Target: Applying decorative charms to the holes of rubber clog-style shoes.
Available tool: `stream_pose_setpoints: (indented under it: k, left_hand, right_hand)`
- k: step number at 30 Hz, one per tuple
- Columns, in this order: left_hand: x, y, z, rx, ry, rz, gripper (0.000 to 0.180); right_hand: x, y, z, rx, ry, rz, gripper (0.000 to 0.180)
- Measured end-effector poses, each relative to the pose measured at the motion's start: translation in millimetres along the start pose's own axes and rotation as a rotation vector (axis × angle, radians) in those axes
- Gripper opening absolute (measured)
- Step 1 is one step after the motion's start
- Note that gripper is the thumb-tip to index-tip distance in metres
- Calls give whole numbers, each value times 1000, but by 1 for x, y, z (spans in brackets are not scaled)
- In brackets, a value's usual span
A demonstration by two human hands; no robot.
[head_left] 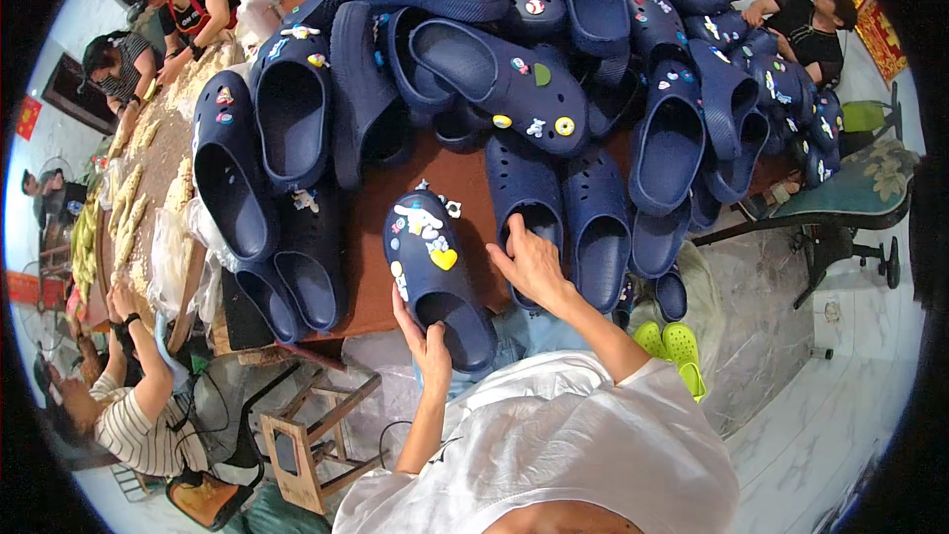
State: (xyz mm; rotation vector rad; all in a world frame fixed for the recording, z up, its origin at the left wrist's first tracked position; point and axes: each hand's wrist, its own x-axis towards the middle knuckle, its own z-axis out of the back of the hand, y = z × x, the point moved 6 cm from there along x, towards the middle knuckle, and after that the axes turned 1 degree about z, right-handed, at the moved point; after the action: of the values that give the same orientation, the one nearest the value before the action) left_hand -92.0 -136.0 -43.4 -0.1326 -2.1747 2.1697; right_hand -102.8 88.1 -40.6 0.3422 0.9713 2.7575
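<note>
My left hand point(428, 348) is closed around the heel end of a navy clog point(463, 321), thumb inside its opening. White cartoon charms and a yellow heart charm point(443, 258) decorate its toe, which points away from me. Over the foot opening of a plain navy clog point(514, 170) is my right hand point(531, 262), its thumb and index finger apart. Nothing shows between those fingers; whether they touch that clog is hard to tell. A matching plain clog point(599, 227) lies just to its right.
Many navy clogs, several with charms, are heaped on the brown tabletop point(381, 272). Lime-green clogs point(682, 346) stand on the floor at right. A wooden stool point(306, 425) is at lower left. People work at a table point(158, 193) on the left; another person point(806, 35) sits at far right.
</note>
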Motion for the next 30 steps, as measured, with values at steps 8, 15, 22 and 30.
stream_pose_setpoints:
  k: [8, 15, 22, 30]
  left_hand:
    - [-2, -7, 2, 54, -35, -61, 86]
    - [0, -5, -2, 26, -14, -66, 86]
    - [-3, 0, -22, 85, 63, -156, 87]
    - [-6, 8, -54, 128, 232, -140, 87]
  right_hand:
    - [-4, 21, 28, -6, -118, -30, 30]
    - [-45, 56, 99, 295, -74, -46, 32]
    - [-63, 56, 171, 703, -263, 41, 54]
    - [54, -10, 213, 319, -816, 154, 23]
